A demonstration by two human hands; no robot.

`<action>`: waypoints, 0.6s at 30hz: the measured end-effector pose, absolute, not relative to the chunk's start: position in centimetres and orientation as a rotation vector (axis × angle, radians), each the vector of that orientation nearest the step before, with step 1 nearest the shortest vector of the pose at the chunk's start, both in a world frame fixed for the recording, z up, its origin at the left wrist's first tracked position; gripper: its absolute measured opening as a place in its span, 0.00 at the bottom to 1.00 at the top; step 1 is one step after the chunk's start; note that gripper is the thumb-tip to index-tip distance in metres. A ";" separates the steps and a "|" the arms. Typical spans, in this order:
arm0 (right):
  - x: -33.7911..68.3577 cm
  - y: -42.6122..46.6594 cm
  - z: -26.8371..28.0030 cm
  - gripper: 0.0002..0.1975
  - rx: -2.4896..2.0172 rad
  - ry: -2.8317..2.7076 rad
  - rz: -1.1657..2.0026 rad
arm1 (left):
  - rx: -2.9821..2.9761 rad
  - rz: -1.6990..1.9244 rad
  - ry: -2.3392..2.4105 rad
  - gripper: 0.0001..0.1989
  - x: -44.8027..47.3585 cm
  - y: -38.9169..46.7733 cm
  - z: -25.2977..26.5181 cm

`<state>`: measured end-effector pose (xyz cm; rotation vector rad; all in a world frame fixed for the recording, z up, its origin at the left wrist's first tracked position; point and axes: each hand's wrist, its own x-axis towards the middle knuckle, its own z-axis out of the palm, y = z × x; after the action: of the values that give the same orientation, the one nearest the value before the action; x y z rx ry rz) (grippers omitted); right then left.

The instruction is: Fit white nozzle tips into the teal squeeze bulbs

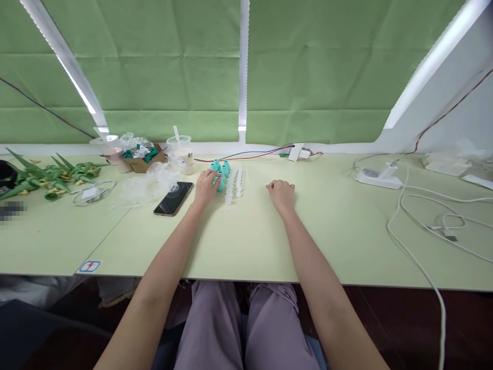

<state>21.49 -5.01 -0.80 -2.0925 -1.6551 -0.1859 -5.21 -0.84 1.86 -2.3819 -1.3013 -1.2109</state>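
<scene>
My left hand rests on the table with its fingers curled against the nearest of several small teal, narrow-necked plastic pieces. The fingers hide part of that piece. Just right of this group lie two rows of small translucent white plastic pieces, running away from me. My right hand is apart from them, farther right, closed in a loose fist on the tabletop. Whatever its fingers may hold is hidden.
Left of my forearm lie a phone and crumpled clear plastic. Behind stand drink cups and a cardboard box. Green plastic parts are at far left. A power strip and white cables occupy the right.
</scene>
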 end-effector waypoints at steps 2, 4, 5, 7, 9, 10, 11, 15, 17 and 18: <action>21.3 -5.1 -0.6 0.11 -2.026 -1.617 -0.187 | -2.370 -1.225 -1.299 0.11 -5.3 -0.8 1.7; 20.5 -5.2 0.0 0.11 -1.870 -1.625 -0.205 | -2.357 -1.246 -1.292 0.11 -5.4 -0.8 1.7; 19.9 -5.4 0.4 0.11 -1.766 -1.665 -0.204 | -2.349 -1.256 -1.291 0.11 -5.4 -0.8 1.7; 18.1 -5.9 1.2 0.11 -1.533 -1.829 -0.158 | -2.338 -1.267 -1.297 0.12 -5.3 -0.9 1.8; 16.0 -6.5 1.8 0.10 -1.345 -2.002 -0.099 | -2.331 -1.267 -1.301 0.12 -5.2 -1.0 1.8; 15.0 -6.8 1.9 0.10 -1.289 -2.056 -0.090 | -2.332 -1.268 -1.298 0.12 -5.2 -1.1 1.9; 14.1 -7.1 1.9 0.11 -1.252 -2.111 -0.081 | -2.334 -1.270 -1.293 0.12 -5.1 -1.2 1.9; 12.4 -7.9 1.4 0.09 -1.221 -2.190 -0.098 | -2.369 -1.291 -1.256 0.12 -4.9 -1.7 2.2; 12.3 -8.0 1.3 0.07 -1.225 -2.149 -0.075 | -2.397 -1.305 -1.237 0.12 -4.8 -1.9 2.4; 12.4 -7.9 1.5 0.06 -1.230 -2.104 -0.049 | -2.410 -1.318 -1.230 0.12 -4.7 -2.1 2.5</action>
<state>12.35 -7.90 1.46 -1.2299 -2.1035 -0.0494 -4.70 -2.06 2.51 -2.4102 -1.2298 -1.3181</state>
